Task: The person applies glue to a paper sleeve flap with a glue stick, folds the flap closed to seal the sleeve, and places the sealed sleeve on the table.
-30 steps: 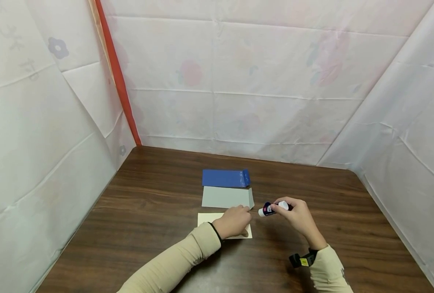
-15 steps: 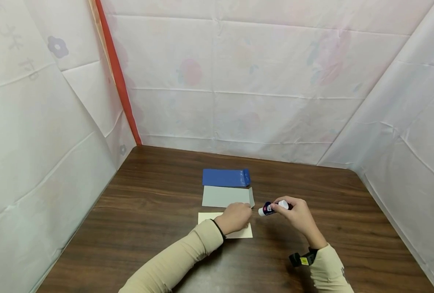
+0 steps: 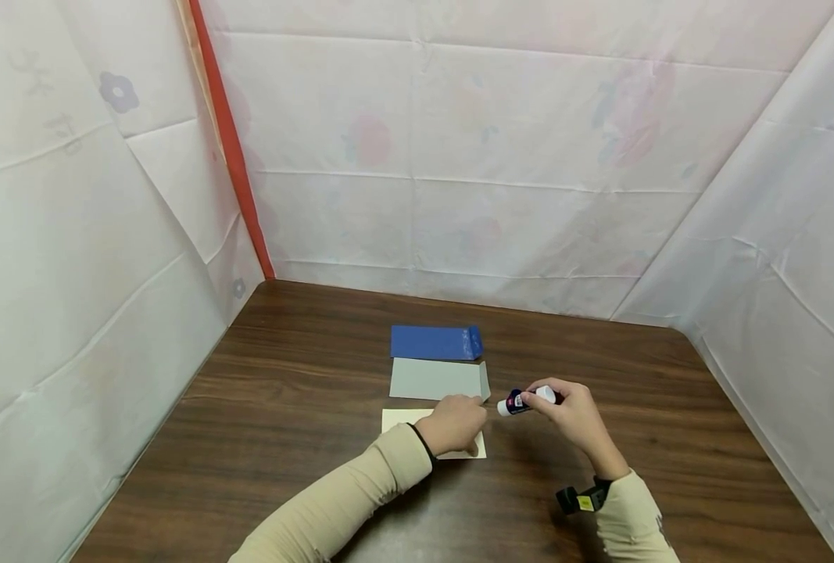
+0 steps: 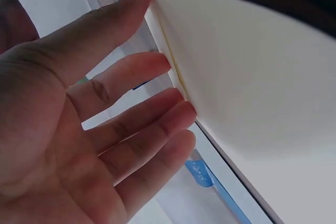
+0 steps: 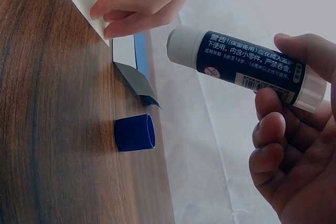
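My left hand [image 3: 452,426] lies over the right end of a cream envelope [image 3: 399,418]. In the left wrist view its thumb meets one corner of the cream paper, and the other fingers, only slightly bent, touch along the edge. My right hand [image 3: 573,410] grips a glue stick [image 5: 247,66] between thumb and fingers, held tilted above the table. The glue stick's uncapped white end points toward the left hand. Its blue cap [image 5: 135,132] stands apart on the table.
Beyond the cream envelope lie a grey-green envelope [image 3: 431,379] and, farther back, a blue envelope [image 3: 427,342] with whitish smears at its flap end. Brown wood-grain table [image 3: 283,375] lies beneath; white printed sheets [image 3: 515,156] enclose it at the back and sides.
My left hand rises slightly off the cream envelope's right end, then lowers there again, its fingers shifting at the edge. The right hand and glue stick stay in place.
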{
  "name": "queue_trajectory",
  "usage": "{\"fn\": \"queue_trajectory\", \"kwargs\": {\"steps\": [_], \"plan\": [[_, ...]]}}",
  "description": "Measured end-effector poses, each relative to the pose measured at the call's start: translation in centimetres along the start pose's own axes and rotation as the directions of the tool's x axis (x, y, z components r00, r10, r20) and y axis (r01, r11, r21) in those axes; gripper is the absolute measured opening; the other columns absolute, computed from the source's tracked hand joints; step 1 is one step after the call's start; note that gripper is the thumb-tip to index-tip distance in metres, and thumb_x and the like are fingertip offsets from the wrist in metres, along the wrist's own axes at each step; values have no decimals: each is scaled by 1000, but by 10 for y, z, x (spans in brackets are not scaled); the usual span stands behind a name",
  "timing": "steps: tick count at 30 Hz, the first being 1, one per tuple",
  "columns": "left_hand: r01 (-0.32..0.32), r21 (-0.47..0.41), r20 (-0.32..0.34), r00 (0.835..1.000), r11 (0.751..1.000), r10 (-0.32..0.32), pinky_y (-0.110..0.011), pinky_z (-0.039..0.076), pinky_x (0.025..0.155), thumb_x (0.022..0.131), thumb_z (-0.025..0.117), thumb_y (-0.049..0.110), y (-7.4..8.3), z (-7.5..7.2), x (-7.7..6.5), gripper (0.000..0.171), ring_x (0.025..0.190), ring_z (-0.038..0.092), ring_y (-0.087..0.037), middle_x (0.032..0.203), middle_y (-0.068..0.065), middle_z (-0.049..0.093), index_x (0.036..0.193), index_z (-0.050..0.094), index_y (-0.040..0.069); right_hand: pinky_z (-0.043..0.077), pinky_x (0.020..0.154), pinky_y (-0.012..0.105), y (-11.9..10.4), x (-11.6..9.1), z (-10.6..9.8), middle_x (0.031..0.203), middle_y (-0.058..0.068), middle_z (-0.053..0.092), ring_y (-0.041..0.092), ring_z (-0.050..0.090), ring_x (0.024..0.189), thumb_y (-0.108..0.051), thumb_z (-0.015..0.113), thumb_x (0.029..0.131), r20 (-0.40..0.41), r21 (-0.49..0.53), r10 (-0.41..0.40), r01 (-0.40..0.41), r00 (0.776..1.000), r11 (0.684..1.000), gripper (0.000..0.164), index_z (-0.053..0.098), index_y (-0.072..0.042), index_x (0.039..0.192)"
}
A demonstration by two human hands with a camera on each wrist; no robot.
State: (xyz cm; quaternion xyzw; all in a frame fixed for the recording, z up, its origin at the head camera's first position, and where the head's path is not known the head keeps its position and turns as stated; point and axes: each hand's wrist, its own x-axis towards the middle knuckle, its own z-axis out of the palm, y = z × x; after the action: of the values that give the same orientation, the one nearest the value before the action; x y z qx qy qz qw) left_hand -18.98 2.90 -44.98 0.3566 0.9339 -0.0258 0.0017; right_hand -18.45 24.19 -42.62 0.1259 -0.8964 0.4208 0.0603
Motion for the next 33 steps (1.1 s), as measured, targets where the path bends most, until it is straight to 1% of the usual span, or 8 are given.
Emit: {"fn": "queue_trajectory", "kwargs": {"steps": [6,8,12,17,21,26,28,33], "plan": [[16,-3,-11,1000,1000,-16,-25,53,59,67,88,40,2,-1,4,23,75,66,-13,112,3,70,71,72,24,38,45,24,-1,-1,-1,72,6,64,4,44,52,-26,72,88,2,7,18,-18,1000,1000,17,73,-9,91],[13,-7,-20,1000,1000,-13,-24,53,59,67,88,36,2,-1,6,19,76,66,-13,110,3,71,75,74,25,38,45,24,-1,-2,-2,72,7,64,4,43,52,-26,72,88,-1,6,19,-19,1000,1000,19,73,-7,92],[9,-4,-43,999,1000,-9,-23,52,57,70,87,29,1,1,11,15,72,65,-11,91,6,69,81,77,27,38,44,24,-1,-1,-3,71,6,63,4,43,51,-26,73,88,-7,14,23,-23,1000,1000,18,73,-8,91],[11,26,-63,998,1000,-9,-24,52,55,76,81,20,1,0,13,9,69,64,-11,87,5,68,82,76,25,37,45,24,-3,-1,-3,73,6,65,4,43,51,-24,72,89,-2,22,21,-21,1000,1000,17,73,-7,94],[24,17,-6,1000,1000,-24,-26,52,58,72,85,29,3,-4,12,15,72,64,-12,93,3,68,80,74,24,37,45,23,-4,-1,-4,74,6,65,3,42,50,-23,72,89,-2,25,14,-14,1000,1000,17,74,-7,95],[40,-34,84,996,999,-37,-25,51,60,65,87,48,6,-7,10,25,81,62,-12,117,-1,66,72,75,28,36,45,23,-4,-1,-4,74,8,65,4,41,50,-23,72,89,4,34,17,-17,1000,999,17,73,-8,96],[42,-34,74,996,999,-39,-24,52,60,66,86,48,6,-7,9,24,81,63,-12,118,-2,66,71,75,28,36,45,23,-5,-1,-4,74,9,65,4,41,50,-24,72,89,6,36,20,-20,1000,999,17,73,-8,96],[34,2,-43,999,999,-34,-25,52,57,68,87,36,6,-5,8,17,72,63,-12,94,2,68,74,75,25,36,45,23,-3,-1,-4,73,7,64,3,41,50,-24,71,89,4,25,19,-19,1000,1000,18,74,-8,95]]}}
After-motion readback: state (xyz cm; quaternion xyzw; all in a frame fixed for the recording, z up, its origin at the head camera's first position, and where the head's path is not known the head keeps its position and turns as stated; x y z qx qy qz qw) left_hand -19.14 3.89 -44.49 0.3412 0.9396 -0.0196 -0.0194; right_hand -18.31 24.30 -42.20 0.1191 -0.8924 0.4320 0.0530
